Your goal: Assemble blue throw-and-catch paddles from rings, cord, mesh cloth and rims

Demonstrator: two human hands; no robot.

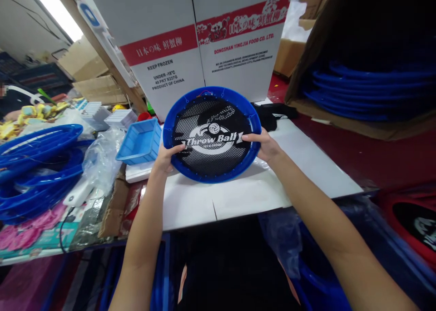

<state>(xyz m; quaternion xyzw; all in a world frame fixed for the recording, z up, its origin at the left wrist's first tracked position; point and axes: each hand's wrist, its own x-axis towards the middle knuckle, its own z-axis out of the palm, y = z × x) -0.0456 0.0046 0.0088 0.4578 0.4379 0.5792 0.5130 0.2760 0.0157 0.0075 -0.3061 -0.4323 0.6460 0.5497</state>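
A round blue-rimmed disc with black mesh point(211, 159) and white "Throw Ball" lettering is held up between both hands, tilted toward me. My left hand point(165, 156) grips the rim's left side, thumb over the mesh. On the opposite side my right hand point(267, 146) grips the rim, its thumb also lying across the mesh edge. The fingers behind the rim are hidden. Along the top inside edge of the rim runs a small red wire. Below and behind the disc lies a white board point(194, 206).
A printed white carton point(235, 52) stands behind the disc. To the left are a light-blue tray point(143, 140), stacked blue rings point(41, 150) and a white device with a cable point(79, 194). At right, a cardboard box holds several blue rings point(371, 93). Black cloth point(275, 113) lies behind.
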